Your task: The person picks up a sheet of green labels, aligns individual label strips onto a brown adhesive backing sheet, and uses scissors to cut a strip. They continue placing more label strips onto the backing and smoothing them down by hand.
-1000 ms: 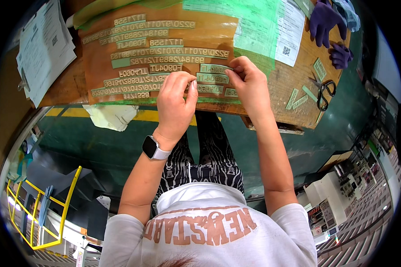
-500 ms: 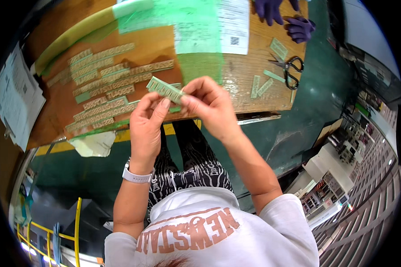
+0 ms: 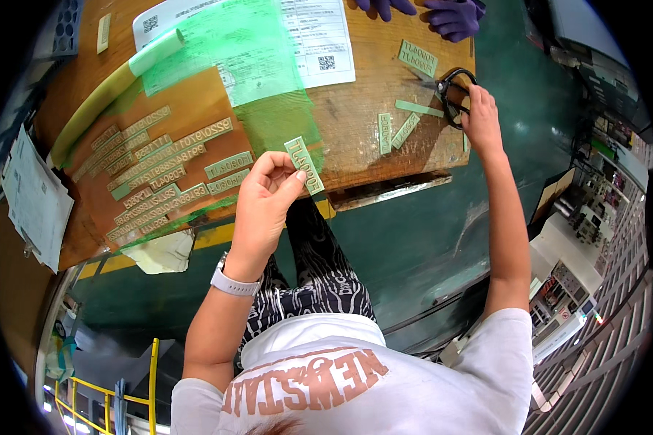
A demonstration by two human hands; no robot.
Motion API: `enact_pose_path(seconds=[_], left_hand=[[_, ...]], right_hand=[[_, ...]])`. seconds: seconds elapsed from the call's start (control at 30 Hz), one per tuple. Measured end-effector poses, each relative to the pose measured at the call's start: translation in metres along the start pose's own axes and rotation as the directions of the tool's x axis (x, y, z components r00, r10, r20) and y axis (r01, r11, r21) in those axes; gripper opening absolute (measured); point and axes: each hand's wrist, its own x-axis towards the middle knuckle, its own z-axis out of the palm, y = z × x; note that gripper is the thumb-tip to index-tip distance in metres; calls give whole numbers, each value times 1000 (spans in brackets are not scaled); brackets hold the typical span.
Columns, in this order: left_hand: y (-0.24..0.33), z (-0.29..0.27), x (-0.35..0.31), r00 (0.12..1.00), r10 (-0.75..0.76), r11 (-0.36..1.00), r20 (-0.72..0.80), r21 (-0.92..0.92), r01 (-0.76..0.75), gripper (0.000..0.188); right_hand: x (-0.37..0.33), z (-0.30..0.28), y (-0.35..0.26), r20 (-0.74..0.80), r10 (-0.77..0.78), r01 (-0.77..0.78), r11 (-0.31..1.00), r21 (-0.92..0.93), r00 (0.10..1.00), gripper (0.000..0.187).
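Between my left thumb and fingers is a small light-green strip with raised characters (image 3: 305,165), tilted above the table's front edge. My left hand (image 3: 268,192) pinches it near its lower end. Far to the right, my right hand (image 3: 482,119) has its fingers curled at the handle loops of black-handled scissors (image 3: 442,88), which lie on the wooden table. Beside the scissors are a wider green piece with two raised rows (image 3: 418,58), a plain thin green strip (image 3: 419,108) and two small embossed strips (image 3: 384,133).
Several rows of raised-character strips (image 3: 159,163) rest on a brown sheet (image 3: 207,94) at the left. Green mesh (image 3: 261,65) covers part of a printed paper (image 3: 326,43). Purple gloves (image 3: 453,18) lie at the back right. Papers (image 3: 33,196) hang at the left edge.
My right hand has let go of the green strip and moved right to the scissors. My left hand keeps the strip, now turned more upright. The view has shifted somewhat.
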Motion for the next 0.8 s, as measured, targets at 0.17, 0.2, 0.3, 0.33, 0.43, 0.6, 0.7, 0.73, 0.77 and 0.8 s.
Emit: enact_pose_path(seconds=[0.17,0.2,0.3,0.33,0.43,0.6,0.7,0.73,0.77,0.8], left_hand=[[-5,19,13,997,-51,998,54,45,49,10],[-6,23,15,997,-55,996,54,71,52,10],[-10,32,21,998,-40,987,52,158,31,11],[-10,35,23,998,-33,987,47,161,25,12],[-8,49,24,999,-13,993,41,119,8,13],[-14,53,28,990,-91,993,104,81,83,13],[-15,57,27,982,-142,990,124,28,140,12],[-16,60,27,978,-162,987,131,28,159,12],[-16,63,27,974,-181,983,137,29,179,12],[-16,67,27,971,-185,983,150,27,183,13]], right_hand=[[10,-8,-3,93,-34,42,995,-85,995,45],[10,-9,-2,92,-31,36,998,-50,995,42],[2,-9,-1,86,0,-4,999,44,996,35],[-4,-11,-3,82,24,-30,997,72,996,33],[-37,-15,-19,113,242,-267,893,362,964,28],[-128,-39,-95,187,408,-316,278,907,894,36],[-154,-53,-147,298,469,-333,-9,943,832,48],[-160,-57,-157,336,439,-361,-29,932,833,53],[-167,-59,-169,375,394,-364,-107,925,839,58],[-175,-61,-179,410,348,-369,-181,912,843,63]])
